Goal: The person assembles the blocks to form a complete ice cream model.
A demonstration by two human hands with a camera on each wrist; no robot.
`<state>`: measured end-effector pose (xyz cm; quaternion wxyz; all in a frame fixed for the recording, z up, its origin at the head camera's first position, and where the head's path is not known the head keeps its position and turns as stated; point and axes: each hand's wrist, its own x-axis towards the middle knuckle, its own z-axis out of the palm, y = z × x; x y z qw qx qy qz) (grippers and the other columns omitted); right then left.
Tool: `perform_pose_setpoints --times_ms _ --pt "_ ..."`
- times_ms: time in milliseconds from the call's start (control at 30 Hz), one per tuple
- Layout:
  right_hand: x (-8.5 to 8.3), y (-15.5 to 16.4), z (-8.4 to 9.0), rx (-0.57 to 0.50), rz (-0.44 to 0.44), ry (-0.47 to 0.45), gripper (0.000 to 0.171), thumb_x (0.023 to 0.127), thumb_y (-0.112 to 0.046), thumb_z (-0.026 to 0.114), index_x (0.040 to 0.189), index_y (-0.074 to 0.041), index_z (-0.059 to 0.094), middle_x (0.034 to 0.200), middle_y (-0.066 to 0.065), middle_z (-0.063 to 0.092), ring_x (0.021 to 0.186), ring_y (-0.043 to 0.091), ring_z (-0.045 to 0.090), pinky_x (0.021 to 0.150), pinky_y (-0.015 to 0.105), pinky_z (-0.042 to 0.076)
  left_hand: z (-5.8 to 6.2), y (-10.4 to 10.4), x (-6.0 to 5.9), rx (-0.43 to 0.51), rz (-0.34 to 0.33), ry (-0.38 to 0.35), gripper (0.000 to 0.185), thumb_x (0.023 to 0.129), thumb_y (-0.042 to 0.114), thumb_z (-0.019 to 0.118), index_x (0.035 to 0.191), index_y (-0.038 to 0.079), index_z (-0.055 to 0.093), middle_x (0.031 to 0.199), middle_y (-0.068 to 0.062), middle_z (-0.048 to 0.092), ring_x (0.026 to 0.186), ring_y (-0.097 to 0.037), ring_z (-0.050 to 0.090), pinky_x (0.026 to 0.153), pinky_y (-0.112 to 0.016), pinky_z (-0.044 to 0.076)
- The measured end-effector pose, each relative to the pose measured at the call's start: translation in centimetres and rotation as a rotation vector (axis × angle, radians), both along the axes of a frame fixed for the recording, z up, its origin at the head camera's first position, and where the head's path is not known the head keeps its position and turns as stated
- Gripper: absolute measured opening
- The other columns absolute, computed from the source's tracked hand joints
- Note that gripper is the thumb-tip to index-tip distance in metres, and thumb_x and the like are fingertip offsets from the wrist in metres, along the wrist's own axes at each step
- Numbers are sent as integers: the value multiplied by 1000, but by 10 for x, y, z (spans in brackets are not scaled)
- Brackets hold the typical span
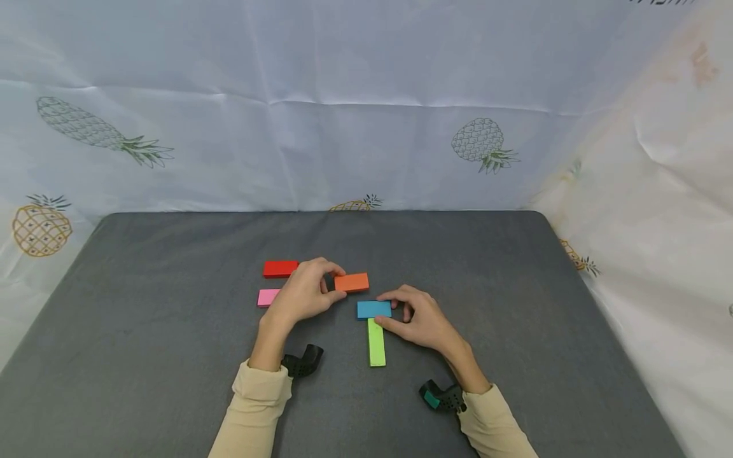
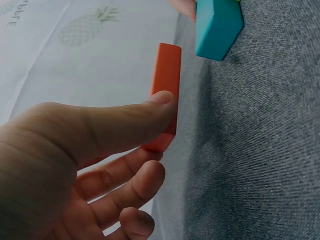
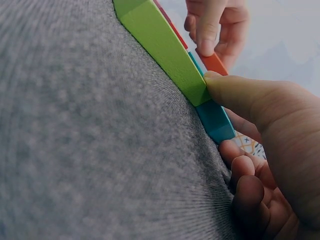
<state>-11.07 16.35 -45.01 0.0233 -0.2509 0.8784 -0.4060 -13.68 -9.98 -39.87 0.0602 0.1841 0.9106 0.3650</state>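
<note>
My left hand (image 1: 305,291) pinches one end of an orange block (image 1: 352,282) between thumb and fingers. In the left wrist view the orange block (image 2: 167,75) is raised above the grey cloth. My right hand (image 1: 424,321) holds the right end of a blue block (image 1: 373,310), thumb on its near side and index finger at its far side. A lime green block (image 1: 376,346) lies lengthwise toward me, its far end against the blue block's near side, forming a T. In the right wrist view my right thumb overlaps the corner where the green block (image 3: 165,50) meets the blue block (image 3: 216,122).
A red block (image 1: 279,269) lies to the left behind my left hand. A pink block (image 1: 267,298), partly hidden by that hand, is nearer me. Grey cloth covers the table (image 1: 172,356). A pineapple-print curtain (image 1: 366,152) hangs at the back and right.
</note>
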Motion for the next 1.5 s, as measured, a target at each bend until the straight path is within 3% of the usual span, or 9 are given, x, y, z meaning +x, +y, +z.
perform_pose_setpoints --times_ms 533,1500 --pt "0 1 3 20 -11 -20 31 88 -27 82 117 -16 76 91 -1 62 60 0 43 58 20 42 -4 -4 -2 -83 -9 -23 30 83 10 84 110 2 75 102 -12 71 62 -9 56 62 -25 49" --pt "0 -1 0 2 -9 -5 30 88 -25 81 116 -16 76 90 1 63 59 0 43 57 20 41 -7 1 0 -91 -46 -68 29 83 12 85 110 6 75 100 -8 70 65 -9 55 64 -24 48"
